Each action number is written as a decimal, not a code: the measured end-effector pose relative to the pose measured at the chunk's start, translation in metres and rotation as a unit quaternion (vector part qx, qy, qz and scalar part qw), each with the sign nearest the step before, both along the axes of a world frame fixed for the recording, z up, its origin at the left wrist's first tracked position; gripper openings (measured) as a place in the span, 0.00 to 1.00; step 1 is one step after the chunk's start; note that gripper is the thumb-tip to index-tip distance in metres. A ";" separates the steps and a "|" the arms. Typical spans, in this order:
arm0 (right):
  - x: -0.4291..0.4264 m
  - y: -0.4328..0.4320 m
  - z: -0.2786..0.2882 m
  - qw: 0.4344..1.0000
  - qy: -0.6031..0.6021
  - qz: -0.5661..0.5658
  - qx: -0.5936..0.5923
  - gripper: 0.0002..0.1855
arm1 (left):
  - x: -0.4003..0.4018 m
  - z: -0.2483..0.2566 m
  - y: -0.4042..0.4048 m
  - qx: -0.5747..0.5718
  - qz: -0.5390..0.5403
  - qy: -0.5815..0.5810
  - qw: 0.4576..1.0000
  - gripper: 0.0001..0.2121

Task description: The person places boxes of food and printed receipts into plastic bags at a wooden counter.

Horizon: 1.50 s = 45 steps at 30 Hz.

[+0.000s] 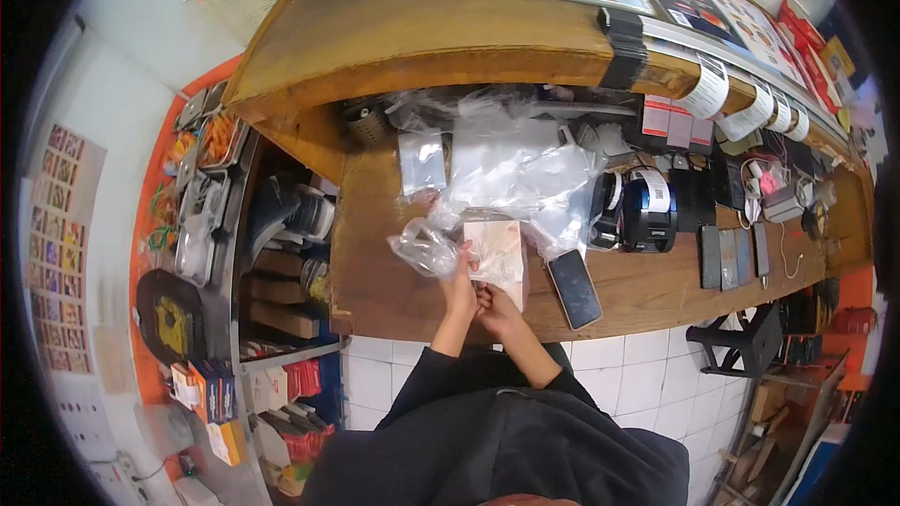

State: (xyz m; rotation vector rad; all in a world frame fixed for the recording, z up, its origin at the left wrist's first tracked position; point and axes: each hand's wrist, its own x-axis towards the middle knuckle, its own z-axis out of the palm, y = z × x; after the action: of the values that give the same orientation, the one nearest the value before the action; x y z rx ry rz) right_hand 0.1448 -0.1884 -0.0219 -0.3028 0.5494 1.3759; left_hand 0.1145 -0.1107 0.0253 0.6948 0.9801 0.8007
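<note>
My left hand [460,289] and my right hand [498,308] meet over the near left part of a pale pinkish-beige paper packet or box [500,242] on the counter. The left fingers point away from me, along its left side. My right fingers are bent close against the left hand. Something small and dark may be between them, but the fingers hide it. A crumpled clear plastic bag [424,247] lies just left of the left hand. To the right of the packet is a smartphone [575,288], its dark screen facing up.
Clear plastic sheets or bags [513,161] cover the wooden counter [369,239] behind my hands. A black label or receipt printer [648,214] stands right, near several flat devices [728,256]. A raised wooden shelf [436,21] overhangs the back. Metal trays [200,225] stand left; a black stool [745,341] is right.
</note>
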 end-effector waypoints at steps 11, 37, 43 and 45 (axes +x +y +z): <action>0.028 -0.030 0.037 0.563 -0.787 0.189 -0.169 0.04 | -0.015 -0.002 0.009 0.377 -0.134 0.250 0.882 0.13; 0.056 -0.003 0.048 0.621 -0.763 0.080 -0.162 0.05 | -0.013 -0.011 -0.008 0.244 -0.079 0.061 0.965 0.12; 0.055 -0.004 0.047 0.616 -0.767 0.070 -0.166 0.05 | -0.013 0.002 -0.013 0.238 -0.093 0.086 0.963 0.11; 0.052 -0.002 0.050 0.611 -0.769 0.077 -0.172 0.05 | -0.023 -0.021 -0.005 0.474 -0.142 0.284 0.821 0.12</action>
State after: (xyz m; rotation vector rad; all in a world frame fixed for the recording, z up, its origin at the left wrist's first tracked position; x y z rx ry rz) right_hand 0.1966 -0.1906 0.0283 -1.6657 -0.7302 0.6804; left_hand 0.0913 -0.1160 0.0038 1.9941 0.9207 0.8048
